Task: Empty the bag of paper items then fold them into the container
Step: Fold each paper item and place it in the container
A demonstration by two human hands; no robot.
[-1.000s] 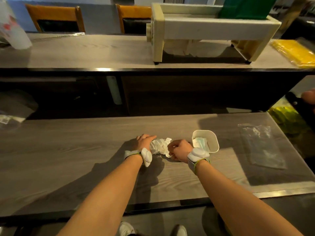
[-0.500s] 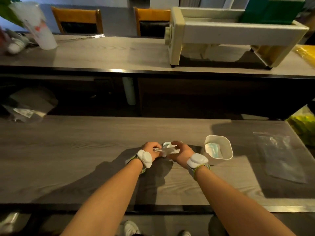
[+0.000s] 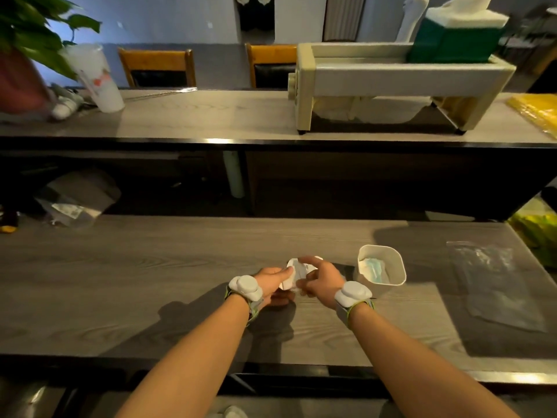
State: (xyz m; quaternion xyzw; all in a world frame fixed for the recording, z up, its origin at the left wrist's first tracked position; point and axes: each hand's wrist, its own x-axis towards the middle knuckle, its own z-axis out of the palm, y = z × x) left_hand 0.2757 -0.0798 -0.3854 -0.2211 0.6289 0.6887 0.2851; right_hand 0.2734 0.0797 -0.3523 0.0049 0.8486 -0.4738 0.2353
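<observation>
So the white paper item [image 3: 297, 274] is up off the table [image 3: 120, 282], bunched between both my hands. My left hand [image 3: 272, 282] has its fingers curled round the left side of it, and my right hand [image 3: 321, 279] is pinching the right side with the thumb up top. The white container [image 3: 381, 267] sits just beside my right hand with a folded pale-blue piece [image 3: 373, 268] already inside. Clear plastic bag [image 3: 494, 285] is lying flat further right.

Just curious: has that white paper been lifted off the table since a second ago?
Yes. The white paper lay flat left of the container; now both hands hold it raised above the table.
</observation>
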